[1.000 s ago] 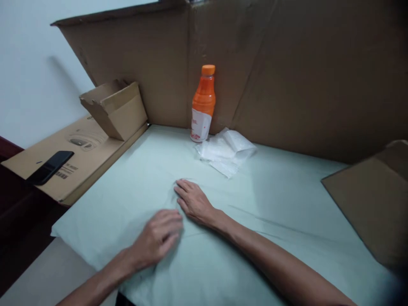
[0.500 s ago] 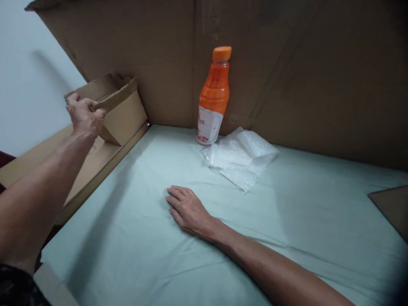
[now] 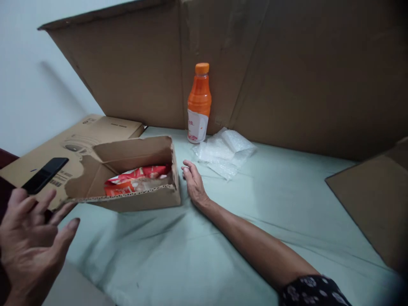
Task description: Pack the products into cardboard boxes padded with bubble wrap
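Observation:
An open cardboard box (image 3: 143, 201) sits on the pale green cloth (image 3: 204, 259), its flaps torn. Inside it lies a red and orange packet (image 3: 127, 180), partly hidden by the near wall. My left hand (image 3: 35, 242) is at the lower left, palm up with fingers spread, near the box's left end and holding nothing. Beside the box's right end my right hand (image 3: 194, 185) rests on the cloth, fingers extended. An orange-capped bottle (image 3: 199, 102) with a white label stands behind it. Crumpled bubble wrap (image 3: 225, 151) lies at the bottle's foot.
A flat printed carton (image 3: 92, 127) lies at the left with a black phone (image 3: 46, 173) on top. Behind everything rises a large cardboard panel (image 3: 137, 63). Another cardboard piece (image 3: 366, 195) juts in from the right.
The cardboard box has come from the far left onto the cloth beside my right hand. My left hand has let go of it and drawn back to the lower left. The view has shifted.

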### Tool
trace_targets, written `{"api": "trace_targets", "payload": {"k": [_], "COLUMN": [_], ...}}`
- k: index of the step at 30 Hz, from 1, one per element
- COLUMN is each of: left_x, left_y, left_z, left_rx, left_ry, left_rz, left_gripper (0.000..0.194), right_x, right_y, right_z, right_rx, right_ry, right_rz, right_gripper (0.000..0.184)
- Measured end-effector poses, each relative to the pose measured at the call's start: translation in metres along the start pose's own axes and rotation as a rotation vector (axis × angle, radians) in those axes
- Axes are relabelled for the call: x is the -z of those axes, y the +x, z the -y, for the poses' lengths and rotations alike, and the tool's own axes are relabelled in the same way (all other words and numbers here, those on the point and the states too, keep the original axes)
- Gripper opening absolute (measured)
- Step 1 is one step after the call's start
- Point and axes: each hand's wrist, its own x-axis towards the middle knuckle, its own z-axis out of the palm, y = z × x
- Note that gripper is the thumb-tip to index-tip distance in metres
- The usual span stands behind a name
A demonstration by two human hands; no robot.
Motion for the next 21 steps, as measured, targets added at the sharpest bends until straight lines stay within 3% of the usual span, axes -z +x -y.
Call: {"api": "trace_targets", "payload": {"k": [1, 3, 6, 8, 14, 21], "left_x": [0.002, 0.001, -0.015, -0.031, -0.084, -0.151], "left_y": [-0.009, -0.020, -0.025, -0.026, -0.036, -0.058], "left_z": [0.006, 0.021, 0.043, 0.050, 0.032, -0.003], "left_rx": [0.021, 0.157, 0.449, 0.543, 0.531, 0.455], "left_ry": [-0.072, -0.144, -0.156, -0.148, -0.188, -0.287], "left_rz": [0.030, 0.085, 0.203, 0.256, 0.298, 0.425], "left_gripper": [0.097, 0.101, 0.077, 0.062, 0.050, 0.059], "right_x": [0.000, -0.001, 0.001, 0.008, 0.063, 0.156], "right_y": [0.000, -0.003, -0.012, -0.021, -0.052, -0.065], "right_z": [0.003, 0.011, 0.026, 0.035, 0.046, 0.016], "right_rx": [0.017, 0.040, 0.013, -0.004, -0.075, -0.030], "right_ry": [-0.006, 0.007, 0.013, -0.021, 0.009, 0.005], "right_rz": [0.023, 0.047, 0.050, 0.066, 0.104, -0.054], "right_gripper": [0.042, 0.041, 0.039, 0.035, 0.034, 0.040]}}
